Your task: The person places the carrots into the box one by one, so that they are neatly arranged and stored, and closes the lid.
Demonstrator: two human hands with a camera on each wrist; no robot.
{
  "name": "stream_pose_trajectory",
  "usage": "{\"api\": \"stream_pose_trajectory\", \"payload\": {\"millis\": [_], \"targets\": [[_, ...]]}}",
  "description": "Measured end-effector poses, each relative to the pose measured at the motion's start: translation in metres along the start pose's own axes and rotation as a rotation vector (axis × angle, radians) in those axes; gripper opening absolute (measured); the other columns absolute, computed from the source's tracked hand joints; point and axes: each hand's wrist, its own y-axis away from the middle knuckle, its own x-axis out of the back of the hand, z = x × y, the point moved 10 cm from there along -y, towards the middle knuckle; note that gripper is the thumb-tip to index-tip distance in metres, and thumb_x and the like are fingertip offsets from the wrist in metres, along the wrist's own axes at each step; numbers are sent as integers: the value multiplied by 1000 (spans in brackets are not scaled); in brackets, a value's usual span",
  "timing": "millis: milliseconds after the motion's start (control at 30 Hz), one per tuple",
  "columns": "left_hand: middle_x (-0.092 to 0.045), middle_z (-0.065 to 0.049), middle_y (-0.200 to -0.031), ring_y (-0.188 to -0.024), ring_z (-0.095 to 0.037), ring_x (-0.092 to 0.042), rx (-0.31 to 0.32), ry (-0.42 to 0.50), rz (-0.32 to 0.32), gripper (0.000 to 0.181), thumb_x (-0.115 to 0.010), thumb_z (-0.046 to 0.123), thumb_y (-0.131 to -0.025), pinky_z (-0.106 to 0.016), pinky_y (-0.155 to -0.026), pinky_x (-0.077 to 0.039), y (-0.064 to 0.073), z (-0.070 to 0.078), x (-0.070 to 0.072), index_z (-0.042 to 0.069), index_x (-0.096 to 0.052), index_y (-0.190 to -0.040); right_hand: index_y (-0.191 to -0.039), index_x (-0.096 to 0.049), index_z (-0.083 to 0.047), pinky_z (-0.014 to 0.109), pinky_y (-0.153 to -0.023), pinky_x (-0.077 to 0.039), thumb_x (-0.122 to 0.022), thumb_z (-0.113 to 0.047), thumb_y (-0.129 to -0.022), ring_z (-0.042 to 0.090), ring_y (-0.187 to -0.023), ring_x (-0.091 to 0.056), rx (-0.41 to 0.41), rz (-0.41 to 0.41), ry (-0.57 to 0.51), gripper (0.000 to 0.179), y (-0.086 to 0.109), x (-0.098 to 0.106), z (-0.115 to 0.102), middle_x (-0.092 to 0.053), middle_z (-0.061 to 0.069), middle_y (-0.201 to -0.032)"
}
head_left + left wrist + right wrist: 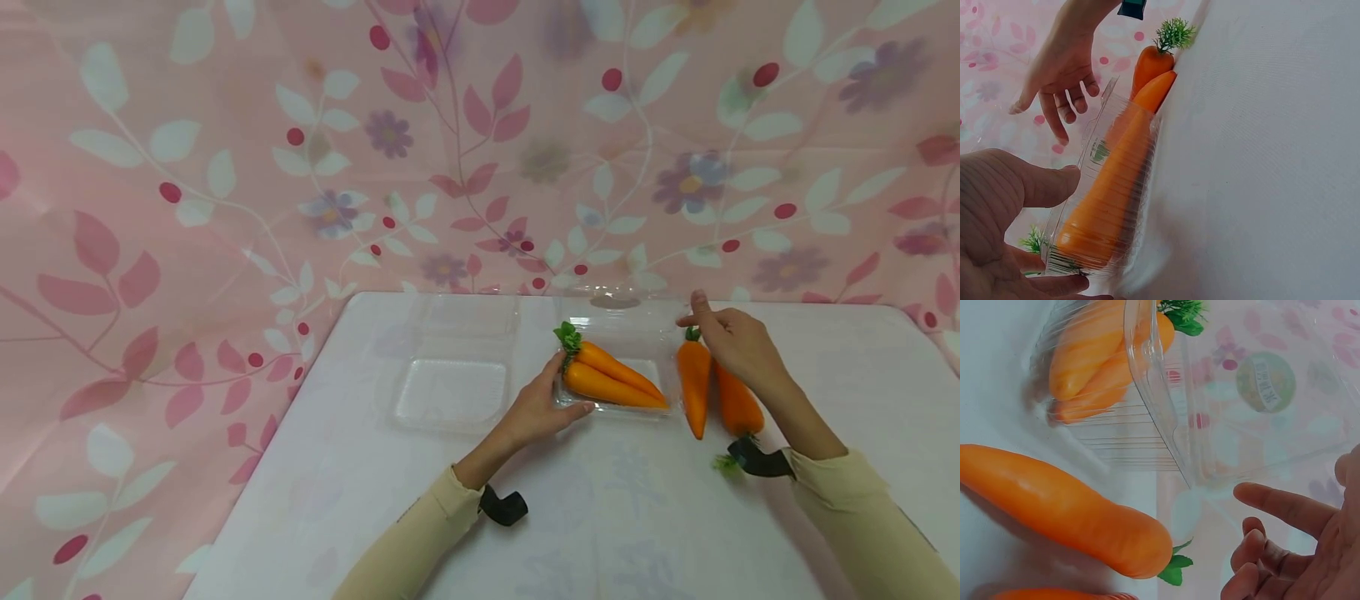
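Two orange toy carrots (603, 377) with green tops lie side by side in a clear plastic clamshell box (1141, 440), its lid (1300, 434) swung open toward the back. At the box's left front corner is my left hand (540, 406), fingertips against the left end and thumb by the front wall, fingers loosely extended. My right hand (738, 342) hovers by the lid's right edge, index finger extended and nothing held. Below it on the table lie two more carrots, one (694, 387) pointing toward me, the other (738, 404) partly hidden by the hand.
To the left stands a second clear clamshell box (450, 392), lid raised, with no carrots inside. A white table (322, 483) carries everything. Behind it hangs a pink floral sheet (480, 167), close to the open lids.
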Motion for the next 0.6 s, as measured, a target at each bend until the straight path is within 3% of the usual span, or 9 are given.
{"api": "stream_pose_trajectory", "payload": {"millis": [67, 367, 600], "targets": [[-29, -3, -159, -142, -23, -34, -6, -1, 0, 91, -69, 47, -89, -42, -112, -31, 0, 1, 0, 18, -19, -159, -124, -66, 1, 67, -90, -37, -22, -59, -103, 49, -114, -46, 1, -33, 4, 77, 2, -1, -1, -55, 33, -125], [-29, -3, -159, -142, -23, -34, 3, 13, 4, 91, -70, 47, -89, -43, -112, -31, 1, 0, 0, 18, -19, -159, -141, -49, 4, 75, -98, -26, -27, -63, -100, 55, -129, -33, -33, -243, 9, 82, 12, -12, 6, -35, 34, -146], [-30, -5, -159, -141, -24, -36, -10, 5, 16, 91, -69, 47, -89, -43, -112, -33, 1, 2, 0, 17, -19, -158, -145, -40, 7, 77, -99, -20, -29, -59, -103, 57, -133, -27, 20, -287, -27, 79, 22, -17, 5, -33, 34, -147]]}}
